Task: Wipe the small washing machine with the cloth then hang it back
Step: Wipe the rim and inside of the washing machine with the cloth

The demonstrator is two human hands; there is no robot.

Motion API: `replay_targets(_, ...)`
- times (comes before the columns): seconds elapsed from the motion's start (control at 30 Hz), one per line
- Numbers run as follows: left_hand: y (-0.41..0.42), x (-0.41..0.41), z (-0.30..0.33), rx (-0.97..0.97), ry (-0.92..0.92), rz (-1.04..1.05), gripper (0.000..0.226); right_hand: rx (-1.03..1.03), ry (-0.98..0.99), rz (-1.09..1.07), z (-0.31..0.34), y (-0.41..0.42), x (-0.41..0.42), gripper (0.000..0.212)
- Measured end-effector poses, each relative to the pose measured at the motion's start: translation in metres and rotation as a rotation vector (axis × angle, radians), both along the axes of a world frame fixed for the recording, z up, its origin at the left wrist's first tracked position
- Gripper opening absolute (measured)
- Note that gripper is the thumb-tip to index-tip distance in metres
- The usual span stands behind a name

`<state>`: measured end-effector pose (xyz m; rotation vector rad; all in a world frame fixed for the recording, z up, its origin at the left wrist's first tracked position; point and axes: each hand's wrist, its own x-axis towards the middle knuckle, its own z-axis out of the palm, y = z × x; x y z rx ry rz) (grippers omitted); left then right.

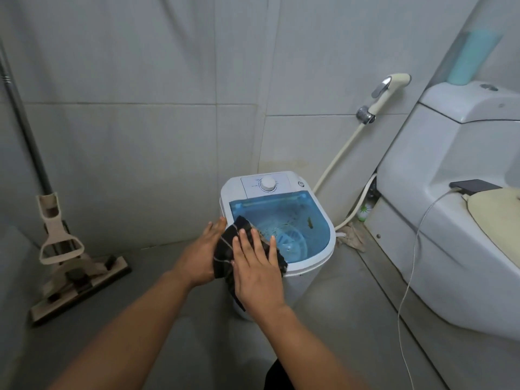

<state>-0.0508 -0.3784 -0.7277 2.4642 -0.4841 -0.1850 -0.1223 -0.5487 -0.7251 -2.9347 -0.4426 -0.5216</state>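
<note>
The small white washing machine (312, 257) stands on the floor by the tiled wall, with a translucent blue lid and a white dial on its back panel. A dark cloth (225, 249) with thin pale stripes lies over its front left rim and hangs down the side. My right hand (257, 266) presses flat on the cloth, fingers spread over the lid's near edge. My left hand (201, 253) holds the cloth's left part against the machine's side, fingertips touching the rim.
A squeeze mop (60, 249) leans on the wall at the left. A white toilet (455, 220) fills the right side, with a dark phone (474, 186) and white cable on it. A bidet sprayer (385, 91) hangs on the wall behind the machine.
</note>
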Motion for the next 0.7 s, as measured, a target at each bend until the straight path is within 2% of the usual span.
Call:
replay_targets(0.23,0.002,0.005,-0.012,-0.255,-0.021,-0.009,0.115,-0.023,0.175,-0.027,0.026,0.029,0.051,0.062)
replay_targets(0.33,-0.002,0.007,-0.013,-0.241,-0.013,0.001,0.114,-0.02,0.236,-0.021,0.038,0.029,0.068,0.063)
replay_targets(0.43,-0.006,0.003,-0.01,-0.236,-0.001,0.047,0.103,0.004,0.271,-0.018,0.044,0.029,0.079,0.061)
replay_targets(0.7,-0.013,-0.007,0.0,-0.304,0.029,0.116,0.107,0.074,0.34,-0.028,0.058,0.02,0.106,0.054)
